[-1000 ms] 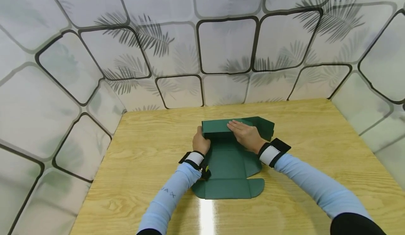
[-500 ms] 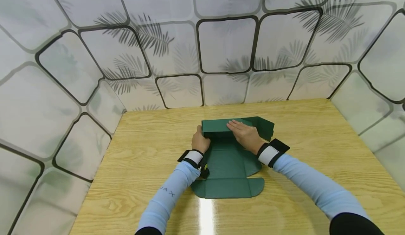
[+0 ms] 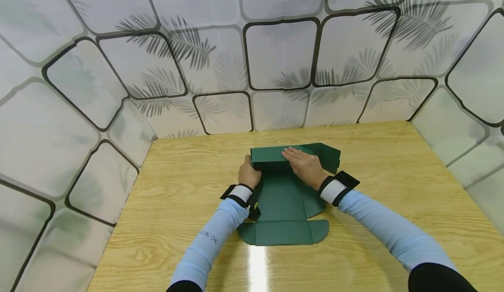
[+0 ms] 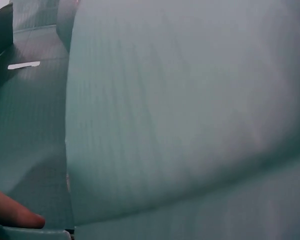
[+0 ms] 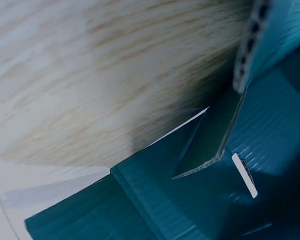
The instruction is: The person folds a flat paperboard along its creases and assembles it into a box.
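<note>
A green cardboard box (image 3: 280, 202), partly folded, lies on the table with its far end standing up and its near flaps spread flat. At the left end of the raised far wall (image 3: 267, 154), my left hand (image 3: 250, 174) grips the cardboard; one finger (image 4: 15, 212) shows inside the fold in the left wrist view. My right hand (image 3: 306, 168) rests on the top of that wall, fingers straight and together. To its right, a side flap (image 3: 328, 155) juts outward. In the right wrist view, a small slot (image 5: 245, 175) shows beside an upright flap (image 5: 210, 140).
The wooden table (image 3: 189, 165) reaches back to a patterned curtain (image 3: 281, 56), which also closes off both sides. Rounded tabs (image 3: 319, 231) of the box lie near the table's front.
Hardly anything differs. Both hands keep their places on the far wall of the box, and the view has shifted very slightly.
</note>
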### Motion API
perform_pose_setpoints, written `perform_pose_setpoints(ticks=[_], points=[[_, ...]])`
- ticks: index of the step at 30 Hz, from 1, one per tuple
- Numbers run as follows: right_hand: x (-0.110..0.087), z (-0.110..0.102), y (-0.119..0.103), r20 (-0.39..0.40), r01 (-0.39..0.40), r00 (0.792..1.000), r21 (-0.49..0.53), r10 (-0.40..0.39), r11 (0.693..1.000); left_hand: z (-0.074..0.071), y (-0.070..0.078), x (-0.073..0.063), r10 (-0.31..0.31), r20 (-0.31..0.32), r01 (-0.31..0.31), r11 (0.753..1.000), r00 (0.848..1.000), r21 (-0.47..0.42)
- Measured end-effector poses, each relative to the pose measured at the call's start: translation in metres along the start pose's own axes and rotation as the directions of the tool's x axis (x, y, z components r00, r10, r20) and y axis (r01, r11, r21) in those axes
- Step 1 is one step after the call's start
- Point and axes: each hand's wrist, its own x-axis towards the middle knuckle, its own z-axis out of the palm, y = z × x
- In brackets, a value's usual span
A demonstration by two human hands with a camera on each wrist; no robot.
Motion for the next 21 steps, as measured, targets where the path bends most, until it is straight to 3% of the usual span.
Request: perform_pose_setpoints(ticks=[12, 21], points=[[0.0024, -0.0018, -0.0007, 0.009, -0.022, 1.000, -0.001, 0.022, 1.000, 0.0020, 0.0055, -0.0032, 0.003, -0.067, -0.004, 1.000, 0.998, -0.012], [0.0052, -0.0060, -0.0046, 0.028, -0.024, 0.999, 0.000, 0.024, 1.000, -0.0017, 0.0048, -0.0032, -0.014, -0.015, 0.014, 1.000, 1.000, -0.007]])
